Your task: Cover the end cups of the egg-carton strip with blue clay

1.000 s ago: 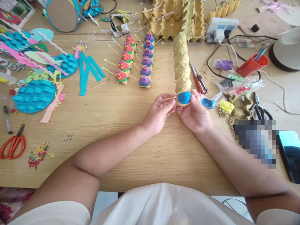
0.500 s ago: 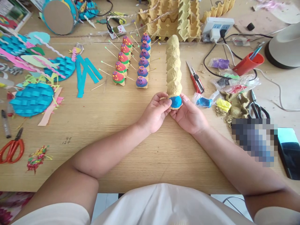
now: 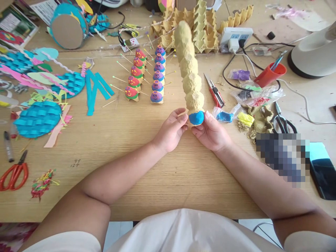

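Between my hands is a long strip of egg carton (image 3: 191,70), its bumps facing up and its far end pointing away from me. The nearest bump carries blue clay (image 3: 196,118) on its top and front. My left hand (image 3: 173,129) pinches the near end from the left, thumb beside the blue clay. From the right, my right hand (image 3: 211,130) grips the same end, with its thumb at the clay's edge and fingers curled beneath. Two painted egg-carton caterpillars, one red and green (image 3: 136,72) and one purple and blue (image 3: 158,76), stand to the left with pins stuck in them.
Right of the strip lie a red utility knife (image 3: 215,92), bagged blue clay (image 3: 225,116), yellow clay (image 3: 246,119), black-handled scissors (image 3: 282,120) and a phone (image 3: 322,171). A red cup (image 3: 270,72) leans near a power strip (image 3: 236,36). Woven blue paper fish (image 3: 38,119) and orange-handled scissors (image 3: 15,173) are at left.
The egg carton strip's far end has risen and swung left, so the strip now slants. Both hands keep their hold on its near end. The camera view has shifted slightly.
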Demonstrator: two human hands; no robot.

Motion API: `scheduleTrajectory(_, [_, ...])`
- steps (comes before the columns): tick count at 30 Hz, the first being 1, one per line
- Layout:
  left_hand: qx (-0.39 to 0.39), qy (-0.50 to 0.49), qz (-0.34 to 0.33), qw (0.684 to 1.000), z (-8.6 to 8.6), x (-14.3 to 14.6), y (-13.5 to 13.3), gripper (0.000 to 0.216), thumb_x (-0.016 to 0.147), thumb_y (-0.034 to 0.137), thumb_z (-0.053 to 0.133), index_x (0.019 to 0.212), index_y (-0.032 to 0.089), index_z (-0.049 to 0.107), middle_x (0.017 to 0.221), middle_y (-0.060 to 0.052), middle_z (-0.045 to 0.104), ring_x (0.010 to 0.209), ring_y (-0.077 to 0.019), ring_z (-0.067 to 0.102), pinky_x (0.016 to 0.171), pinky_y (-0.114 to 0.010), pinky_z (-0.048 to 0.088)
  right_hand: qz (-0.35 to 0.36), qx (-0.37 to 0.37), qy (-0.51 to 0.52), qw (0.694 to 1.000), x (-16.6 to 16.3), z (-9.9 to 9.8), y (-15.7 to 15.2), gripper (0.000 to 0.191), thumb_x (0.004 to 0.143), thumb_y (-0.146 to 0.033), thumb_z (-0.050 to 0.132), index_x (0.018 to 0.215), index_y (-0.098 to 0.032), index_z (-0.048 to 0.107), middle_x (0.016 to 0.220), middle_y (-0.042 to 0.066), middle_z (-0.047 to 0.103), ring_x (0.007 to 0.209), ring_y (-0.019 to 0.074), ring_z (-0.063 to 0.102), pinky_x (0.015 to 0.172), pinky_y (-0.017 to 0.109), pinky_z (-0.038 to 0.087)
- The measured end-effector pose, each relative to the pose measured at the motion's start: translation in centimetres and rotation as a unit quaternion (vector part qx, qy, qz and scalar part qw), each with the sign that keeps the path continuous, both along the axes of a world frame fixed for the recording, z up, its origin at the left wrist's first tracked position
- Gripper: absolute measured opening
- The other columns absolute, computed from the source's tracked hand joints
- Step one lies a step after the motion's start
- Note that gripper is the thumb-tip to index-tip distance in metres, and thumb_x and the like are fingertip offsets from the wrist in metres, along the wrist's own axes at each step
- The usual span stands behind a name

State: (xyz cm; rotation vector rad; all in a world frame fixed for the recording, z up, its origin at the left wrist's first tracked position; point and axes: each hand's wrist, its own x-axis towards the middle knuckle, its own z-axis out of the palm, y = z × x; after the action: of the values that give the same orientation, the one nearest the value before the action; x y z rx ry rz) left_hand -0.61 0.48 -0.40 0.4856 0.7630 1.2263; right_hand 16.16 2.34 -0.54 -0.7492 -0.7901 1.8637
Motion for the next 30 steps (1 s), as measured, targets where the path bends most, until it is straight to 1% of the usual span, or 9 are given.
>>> scheduleTrajectory(3, [0.01, 0.011, -0.041, 0.999, 0.28, -0.08, 0.04, 0.062, 0.068, 0.058, 0.111, 0.108, 0.025, 0.077, 0.095, 0.002, 0.076, 0.086, -0.0134, 0.063, 0.078, -0.029, 0.045, -0.007, 0.019, -0.002, 1.0, 0.03, 0.07, -0.11, 0.056, 0.074, -0.067, 0.106, 0.083, -0.027, 0.069, 0.075, -0.006, 0.056, 0.063, 0.012, 0.038, 0.059, 0.028, 0.045])
scheduleTrajectory(6, [0.026, 0.035, -0.08, 0.996, 0.48, -0.02, 0.04, 0.053, 0.081, 0.068, 0.1, 0.097, 0.023, 0.079, 0.092, -0.002, 0.075, 0.087, -0.0164, 0.065, 0.078, -0.032, 0.046, -0.022, 0.035, -0.014, 0.999, 0.05, -0.13, -0.28, 0.053, 0.076, -0.066, 0.106, 0.081, -0.027, 0.069, 0.075, -0.005, 0.059, 0.067, 0.0134, 0.047, 0.066, 0.031, 0.051])
scheduleTrajectory(9, [0.031, 0.048, -0.083, 0.995, 0.48, 0.06, 0.04, 0.051, 0.089, 0.072, 0.091, 0.088, 0.023, 0.078, 0.091, -0.003, 0.077, 0.09, -0.0187, 0.068, 0.08, -0.034, 0.048, -0.018, 0.039, -0.021, 0.999, 0.0, -0.47, -0.41, 0.052, 0.079, -0.063, 0.105, 0.077, -0.026, 0.069, 0.073, -0.005, 0.058, 0.071, 0.0141, 0.053, 0.073, 0.032, 0.055])
scheduleTrajectory(12, [0.047, 0.05, -0.075, 0.995, 0.38, -0.02, 0.1, 0.05, 0.083, 0.07, 0.097, 0.087, 0.024, 0.079, 0.091, -0.002, 0.077, 0.089, -0.0182, 0.068, 0.079, -0.033, 0.048, -0.006, 0.034, -0.025, 0.999, -0.06, -0.55, -0.4, 0.049, 0.081, -0.062, 0.105, 0.078, -0.025, 0.072, 0.075, -0.005, 0.058, 0.072, 0.014, 0.054, 0.077, 0.034, 0.058])
scheduleTrajectory(16, [0.061, 0.054, -0.072, 0.994, 0.34, -0.23, 0.21, 0.051, 0.075, 0.065, 0.105, 0.087, 0.023, 0.08, 0.089, -0.001, 0.078, 0.087, -0.016, 0.069, 0.077, -0.031, 0.046, 0.005, 0.013, -0.012, 1.0, -0.03, -0.19, -0.28, 0.044, 0.079, -0.057, 0.107, 0.081, -0.025, 0.076, 0.073, -0.005, 0.057, 0.069, 0.0124, 0.048, 0.069, 0.029, 0.053])
scheduleTrajectory(20, [0.068, 0.071, -0.063, 0.993, 0.32, -0.35, 0.25, 0.049, 0.077, 0.065, 0.103, 0.09, 0.024, 0.08, 0.09, -0.001, 0.077, 0.087, -0.0165, 0.068, 0.076, -0.031, 0.045, 0.002, 0.002, 0.0, 1.0, 0.03, 0.07, -0.21, 0.044, 0.076, -0.054, 0.109, 0.083, -0.023, 0.079, 0.077, -0.004, 0.062, 0.068, 0.0101, 0.047, 0.064, 0.026, 0.05])
scheduleTrajectory(24, [0.076, 0.074, -0.04, 0.994, 0.23, -0.39, 0.3, 0.043, 0.076, 0.057, 0.104, 0.089, 0.025, 0.079, 0.091, 0.0, 0.077, 0.084, -0.0149, 0.064, 0.073, -0.03, 0.044, 0.006, 0.008, -0.003, 1.0, 0.01, 0.08, -0.17, 0.046, 0.078, -0.055, 0.108, 0.084, -0.022, 0.077, 0.074, -0.005, 0.06, 0.063, 0.009, 0.043, 0.059, 0.025, 0.046])
scheduleTrajectory(27, [0.08, 0.075, -0.04, 0.993, 0.26, -0.29, 0.33, 0.044, 0.071, 0.053, 0.108, 0.09, 0.024, 0.082, 0.09, 0.001, 0.078, 0.082, -0.0129, 0.063, 0.073, -0.029, 0.046, 0.002, 0.01, -0.003, 1.0, -0.1, 0.12, -0.2, 0.047, 0.076, -0.055, 0.109, 0.082, -0.022, 0.076, 0.072, -0.006, 0.059, 0.062, 0.0085, 0.045, 0.059, 0.025, 0.046])
scheduleTrajectory(30, [0.083, 0.074, -0.029, 0.993, 0.3, -0.1, 0.29, 0.045, 0.068, 0.054, 0.109, 0.087, 0.023, 0.082, 0.085, 0.002, 0.078, 0.081, -0.0123, 0.066, 0.074, -0.027, 0.049, -0.006, 0.01, -0.005, 1.0, -0.28, 0.14, -0.33, 0.047, 0.073, -0.055, 0.111, 0.079, -0.023, 0.077, 0.072, -0.006, 0.06, 0.065, 0.0087, 0.048, 0.063, 0.024, 0.049])
